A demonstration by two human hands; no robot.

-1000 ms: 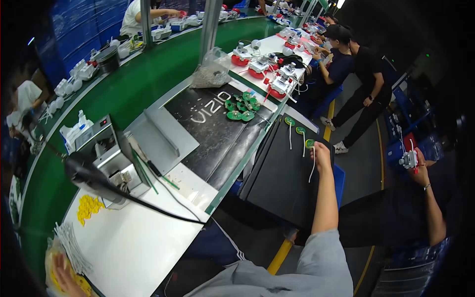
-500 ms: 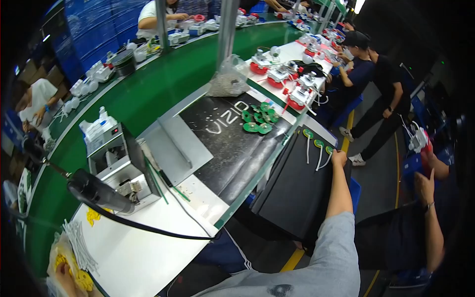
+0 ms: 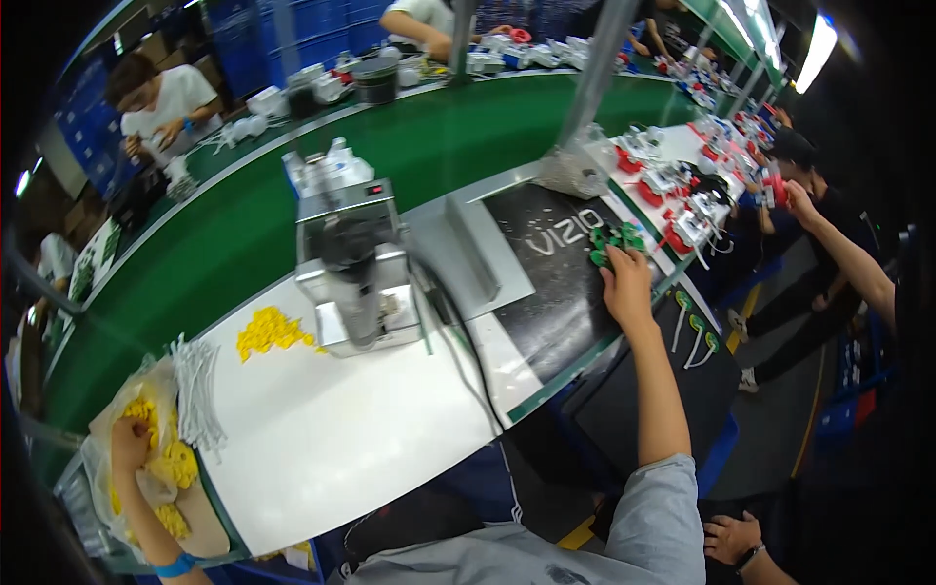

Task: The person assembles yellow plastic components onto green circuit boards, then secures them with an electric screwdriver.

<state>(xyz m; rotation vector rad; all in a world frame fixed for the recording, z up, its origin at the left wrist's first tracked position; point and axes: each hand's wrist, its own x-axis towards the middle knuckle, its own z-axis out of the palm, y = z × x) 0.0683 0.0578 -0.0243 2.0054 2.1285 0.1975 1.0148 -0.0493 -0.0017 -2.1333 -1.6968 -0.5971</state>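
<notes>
While the person leans over the white worktable [image 3: 322, 439], the curved green conveyor belt [image 3: 244, 234] runs behind it and a black mat [image 3: 556, 292] covers the bench to the right. A small metal press machine [image 3: 356, 263] stands mid-table, its black cable [image 3: 458, 341] trailing toward the near edge. The right hand [image 3: 626, 283] reaches far forward onto the mat, fingers curled down over a cluster of small green plastic parts [image 3: 616, 239]; whether any part is actually gripped cannot be told. The left hand [image 3: 129, 444] is sunk in a clear bag of yellow parts [image 3: 146, 458] at the table's left corner, and its closure is likewise hidden. Beside the bag lies a bundle of white cable ties [image 3: 200, 390], with a loose heap of yellow pieces [image 3: 268, 330] just beyond. The green parts look light, rigid and smooth, best pinched singly at the rim.
</notes>
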